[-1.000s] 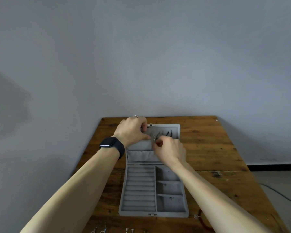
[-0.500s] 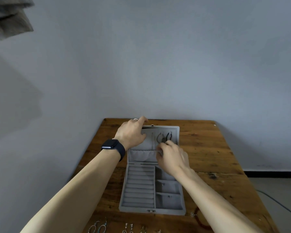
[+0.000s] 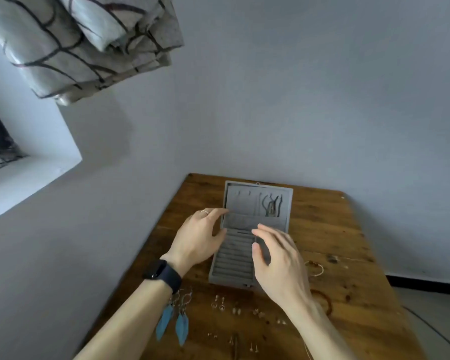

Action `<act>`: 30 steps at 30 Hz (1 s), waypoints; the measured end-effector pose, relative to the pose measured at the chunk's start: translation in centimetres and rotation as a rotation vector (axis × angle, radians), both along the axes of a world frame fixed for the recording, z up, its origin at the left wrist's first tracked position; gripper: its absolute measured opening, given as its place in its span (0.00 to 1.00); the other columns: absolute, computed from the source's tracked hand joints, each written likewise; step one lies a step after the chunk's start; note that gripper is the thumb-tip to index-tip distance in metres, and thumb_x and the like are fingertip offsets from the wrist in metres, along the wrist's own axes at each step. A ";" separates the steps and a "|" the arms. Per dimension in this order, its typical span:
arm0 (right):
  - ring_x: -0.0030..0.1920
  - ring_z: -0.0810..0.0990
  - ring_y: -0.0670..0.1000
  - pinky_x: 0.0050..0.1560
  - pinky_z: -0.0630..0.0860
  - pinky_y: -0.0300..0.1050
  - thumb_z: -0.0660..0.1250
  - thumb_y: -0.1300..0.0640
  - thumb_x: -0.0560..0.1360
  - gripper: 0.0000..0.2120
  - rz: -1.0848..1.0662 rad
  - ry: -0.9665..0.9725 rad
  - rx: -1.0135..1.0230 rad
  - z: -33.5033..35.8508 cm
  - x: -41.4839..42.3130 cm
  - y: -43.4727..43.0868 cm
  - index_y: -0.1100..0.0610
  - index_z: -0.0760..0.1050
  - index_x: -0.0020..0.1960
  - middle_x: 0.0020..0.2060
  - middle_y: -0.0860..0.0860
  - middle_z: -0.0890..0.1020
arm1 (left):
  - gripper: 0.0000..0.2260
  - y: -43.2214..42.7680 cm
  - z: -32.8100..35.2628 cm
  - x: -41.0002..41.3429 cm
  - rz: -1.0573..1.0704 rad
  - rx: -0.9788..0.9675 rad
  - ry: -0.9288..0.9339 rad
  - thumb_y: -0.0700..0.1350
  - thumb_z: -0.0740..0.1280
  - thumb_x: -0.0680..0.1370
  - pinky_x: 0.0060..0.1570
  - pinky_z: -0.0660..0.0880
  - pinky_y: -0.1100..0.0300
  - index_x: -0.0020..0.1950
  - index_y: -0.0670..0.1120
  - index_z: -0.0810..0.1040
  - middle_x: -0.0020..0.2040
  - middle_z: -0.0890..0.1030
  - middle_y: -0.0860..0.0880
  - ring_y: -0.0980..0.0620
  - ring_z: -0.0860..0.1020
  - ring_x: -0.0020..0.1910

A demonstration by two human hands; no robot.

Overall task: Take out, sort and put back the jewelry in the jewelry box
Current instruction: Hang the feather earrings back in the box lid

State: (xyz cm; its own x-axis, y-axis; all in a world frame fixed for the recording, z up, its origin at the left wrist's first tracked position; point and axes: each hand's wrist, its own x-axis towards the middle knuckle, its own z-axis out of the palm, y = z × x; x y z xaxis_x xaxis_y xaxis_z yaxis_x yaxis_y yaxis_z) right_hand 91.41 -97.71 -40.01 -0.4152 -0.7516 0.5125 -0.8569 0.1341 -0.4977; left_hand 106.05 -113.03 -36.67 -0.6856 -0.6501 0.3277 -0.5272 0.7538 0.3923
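A grey jewelry box [image 3: 233,266] lies open on the wooden table [image 3: 348,242], its lid [image 3: 242,203] upright at the back. Dark necklaces [image 3: 272,207] hang from hooks inside the lid. My left hand [image 3: 199,236], with a ring and a black watch, sits at the box's left edge, fingers relaxed, fingertips touching the lid's side. My right hand [image 3: 278,263] hovers over the box's right compartments with fingers spread, holding nothing. Blue feather earrings [image 3: 173,320] and several small earrings [image 3: 234,310] lie on the table in front of the box.
A reddish bead bracelet [image 3: 326,302] and a thin cord bracelet [image 3: 316,267] lie to the right of the box. A grey wall stands right behind the table. Patterned cloth [image 3: 89,40] hangs at the upper left, beside a window recess [image 3: 24,172].
Both hands have drawn back from the lid toward me; the right hand let go of the necklaces and opened. The camera tilted, bringing the earrings on the near table into view.
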 end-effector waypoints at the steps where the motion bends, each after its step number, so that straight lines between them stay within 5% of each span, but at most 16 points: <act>1: 0.66 0.74 0.44 0.65 0.69 0.37 0.66 0.52 0.80 0.14 0.014 -0.010 0.001 -0.4 1.0 0.9 0.50 0.79 0.65 0.64 0.43 0.79 | 0.22 0.8 -0.7 1.4 0.022 0.016 0.023 0.51 0.66 0.81 0.62 0.76 0.56 0.75 0.55 0.69 0.70 0.75 0.52 0.51 0.73 0.68; 8: 0.65 0.74 0.41 0.66 0.72 0.39 0.68 0.51 0.78 0.14 0.076 -0.089 0.102 -3.7 7.5 6.1 0.47 0.79 0.64 0.62 0.40 0.79 | 0.21 5.0 -7.7 10.5 0.191 0.266 0.101 0.51 0.65 0.81 0.68 0.69 0.62 0.75 0.55 0.70 0.70 0.73 0.56 0.58 0.70 0.68; 15: 0.64 0.74 0.41 0.66 0.73 0.41 0.70 0.54 0.77 0.14 0.123 -0.087 0.196 -6.0 11.3 7.6 0.48 0.80 0.63 0.60 0.40 0.80 | 0.19 6.2 -11.2 14.9 0.330 0.334 0.066 0.51 0.64 0.82 0.66 0.69 0.60 0.73 0.51 0.72 0.69 0.75 0.52 0.53 0.71 0.68; 20: 0.61 0.76 0.46 0.63 0.70 0.38 0.68 0.52 0.78 0.16 0.121 -0.037 0.318 -6.0 12.2 5.9 0.50 0.78 0.66 0.60 0.43 0.80 | 0.18 4.8 -12.1 14.8 0.369 0.332 0.046 0.52 0.62 0.82 0.67 0.70 0.57 0.71 0.50 0.74 0.68 0.76 0.50 0.52 0.71 0.68; 30: 0.58 0.80 0.54 0.55 0.78 0.47 0.63 0.50 0.81 0.16 0.037 0.050 0.495 -6.0 14.0 -1.7 0.54 0.77 0.66 0.57 0.51 0.81 | 0.12 3.7 -15.1 14.0 0.464 0.197 0.164 0.48 0.62 0.82 0.67 0.69 0.58 0.61 0.53 0.83 0.62 0.79 0.56 0.56 0.72 0.63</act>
State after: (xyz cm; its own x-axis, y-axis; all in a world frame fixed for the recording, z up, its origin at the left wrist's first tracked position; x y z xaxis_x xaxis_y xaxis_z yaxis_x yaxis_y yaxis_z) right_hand 105.44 -99.36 -46.03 -0.3681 -0.9234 0.1090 -0.8866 0.3132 -0.3402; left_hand 120.04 -109.30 -51.72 -0.2614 -0.9329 0.2478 -0.7074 0.3599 0.6084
